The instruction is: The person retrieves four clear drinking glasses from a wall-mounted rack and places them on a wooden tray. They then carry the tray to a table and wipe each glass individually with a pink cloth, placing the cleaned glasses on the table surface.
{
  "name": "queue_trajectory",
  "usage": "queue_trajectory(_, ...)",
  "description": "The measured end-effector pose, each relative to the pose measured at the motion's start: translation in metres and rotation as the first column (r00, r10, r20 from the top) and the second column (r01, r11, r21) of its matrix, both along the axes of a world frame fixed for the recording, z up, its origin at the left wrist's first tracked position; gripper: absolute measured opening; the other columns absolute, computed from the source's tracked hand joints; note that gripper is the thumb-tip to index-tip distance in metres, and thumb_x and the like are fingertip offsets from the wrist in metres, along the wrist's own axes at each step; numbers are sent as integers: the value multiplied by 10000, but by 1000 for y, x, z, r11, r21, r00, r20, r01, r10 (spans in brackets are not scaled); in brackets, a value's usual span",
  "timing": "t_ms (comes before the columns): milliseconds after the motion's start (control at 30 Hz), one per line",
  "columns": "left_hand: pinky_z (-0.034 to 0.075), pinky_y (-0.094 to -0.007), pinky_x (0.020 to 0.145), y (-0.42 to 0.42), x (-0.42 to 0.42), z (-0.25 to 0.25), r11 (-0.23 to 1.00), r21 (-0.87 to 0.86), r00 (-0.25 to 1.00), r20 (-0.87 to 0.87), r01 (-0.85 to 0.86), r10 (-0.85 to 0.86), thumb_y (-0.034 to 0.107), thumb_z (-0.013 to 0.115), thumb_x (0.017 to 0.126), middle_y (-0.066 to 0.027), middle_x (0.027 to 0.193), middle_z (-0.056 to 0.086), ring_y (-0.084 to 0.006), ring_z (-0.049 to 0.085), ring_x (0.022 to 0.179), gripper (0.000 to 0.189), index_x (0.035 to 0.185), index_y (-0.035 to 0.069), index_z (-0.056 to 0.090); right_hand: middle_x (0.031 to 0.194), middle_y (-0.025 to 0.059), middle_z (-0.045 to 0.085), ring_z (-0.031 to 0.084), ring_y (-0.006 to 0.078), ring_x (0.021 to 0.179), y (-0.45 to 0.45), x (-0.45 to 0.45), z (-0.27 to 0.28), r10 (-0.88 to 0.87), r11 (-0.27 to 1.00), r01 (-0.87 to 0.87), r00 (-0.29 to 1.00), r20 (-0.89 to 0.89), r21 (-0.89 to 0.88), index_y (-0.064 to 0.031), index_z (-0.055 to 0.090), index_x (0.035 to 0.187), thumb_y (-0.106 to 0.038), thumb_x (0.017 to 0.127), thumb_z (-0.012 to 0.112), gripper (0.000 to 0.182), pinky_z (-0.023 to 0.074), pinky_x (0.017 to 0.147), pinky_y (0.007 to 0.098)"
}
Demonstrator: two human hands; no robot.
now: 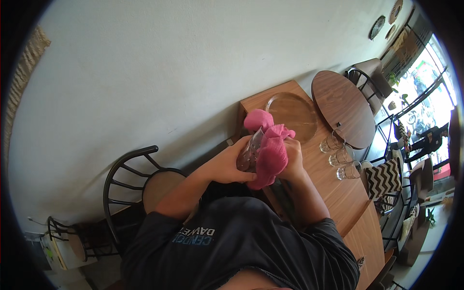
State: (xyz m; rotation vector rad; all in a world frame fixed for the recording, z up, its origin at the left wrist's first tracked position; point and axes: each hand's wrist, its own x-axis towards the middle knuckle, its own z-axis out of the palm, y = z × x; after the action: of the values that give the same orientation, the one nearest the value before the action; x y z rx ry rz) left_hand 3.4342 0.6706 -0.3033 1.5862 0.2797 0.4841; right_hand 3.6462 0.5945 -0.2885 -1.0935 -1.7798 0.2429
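My left hand (228, 161) is closed around a clear drinking glass (250, 152), which is tilted in front of my chest. My right hand (293, 156) grips a pink cloth (272, 156) that lies against the glass and bunches up past its rim. Part of the cloth hides the right side of the glass and some of my right fingers. Beyond my hands, a round wooden tray (293, 116) rests on the wooden counter (326, 188). Several clear glasses stand on the counter to the right, among them one glass (348, 171) nearest to me.
A black metal chair (163, 188) stands at the left by the wall. Past the counter is an oval wooden table (342, 108). Farther right are chairs, a zigzag-patterned cushion (383, 177) and a person (427, 141) in dark clothes near the bright window.
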Motion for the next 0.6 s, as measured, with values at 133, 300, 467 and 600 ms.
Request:
queue_trajectory(133, 462, -379, 1062, 4, -6, -44, 678, -649, 937, 280, 346, -210, 264, 855, 783, -137, 1401, 533, -208, 552, 1267, 988, 1557, 37, 283, 893, 89, 744, 709, 222, 803, -5, -30, 18, 1, 1000, 5, 934, -356, 14, -32, 733, 913, -107, 616, 864, 333, 560, 747, 346)
queue_trajectory(300, 440, -383, 1098, -3, -6, -47, 382, -814, 896, 365, 438, -252, 232, 866, 763, -160, 1452, 504, -220, 522, 1326, 1052, 1578, 48, 228, 773, 64, 732, 693, 170, 672, -6, -28, -9, -69, 997, 79, 932, -357, 15, -26, 737, 859, -98, 657, 853, 244, 559, 688, 316)
queue_trajectory(467, 396, -390, 1149, -24, 0, -29, 997, -22, 997, 34, -72, 73, 105, 863, 751, -165, 1505, 448, -222, 488, 1359, 1087, 1594, 50, 178, 792, 61, 734, 699, 144, 707, -6, -27, -26, -298, 954, 291, 937, -181, -66, -12, 739, 861, -107, 693, 840, 218, 550, 660, 319)
queue_trajectory(600, 464, -374, 1079, -11, -7, -44, 900, -415, 990, 84, 134, -109, 119, 844, 770, -123, 1389, 573, -212, 574, 1268, 978, 1564, 54, 277, 798, 82, 722, 677, 150, 679, -7, -51, -8, -99, 993, 120, 858, -504, 10, 4, 702, 822, -104, 716, 816, 190, 532, 626, 329)
